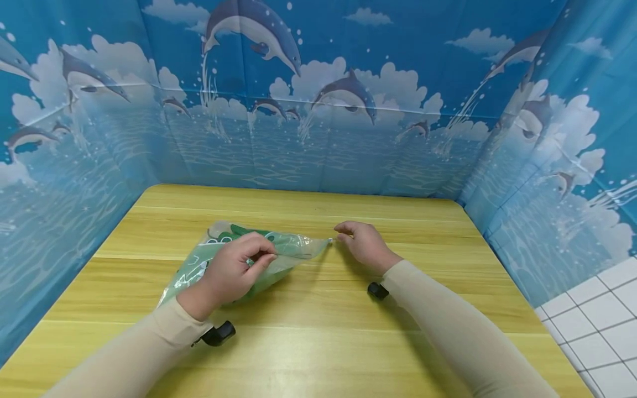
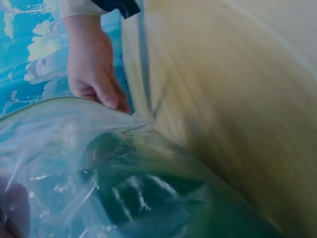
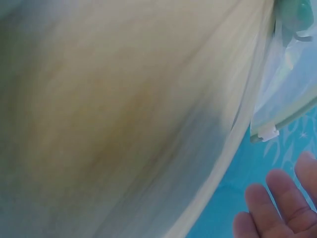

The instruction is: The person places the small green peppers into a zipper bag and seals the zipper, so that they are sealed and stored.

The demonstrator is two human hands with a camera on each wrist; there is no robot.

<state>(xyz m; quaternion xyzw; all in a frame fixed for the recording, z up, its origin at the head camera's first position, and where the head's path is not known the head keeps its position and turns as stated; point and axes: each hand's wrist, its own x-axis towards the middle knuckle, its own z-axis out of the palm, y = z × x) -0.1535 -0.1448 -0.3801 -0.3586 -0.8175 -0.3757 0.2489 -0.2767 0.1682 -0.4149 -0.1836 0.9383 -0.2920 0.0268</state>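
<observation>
A clear and green plastic slider zip bag [image 1: 293, 247] with white markings is held up off the tabletop, something dark green [image 2: 143, 198] showing through it. My left hand [image 1: 226, 273] pinches its edge between thumb and forefinger; part of the bag lies behind that hand. At the bag's right corner sits a small white slider [image 3: 268, 133] on the greenish zip strip. Close by that corner is my right hand [image 1: 365, 246], its fingers [image 3: 285, 198] extended and apart from the slider in the right wrist view.
A yellow wood-grain table [image 1: 308, 342] lies under both hands. Blue curtains [image 1: 318, 160] printed with dolphins enclose its back and sides. White tiles [image 1: 597, 320] show at the lower right. A black wrist device [image 1: 219, 334] is on each forearm.
</observation>
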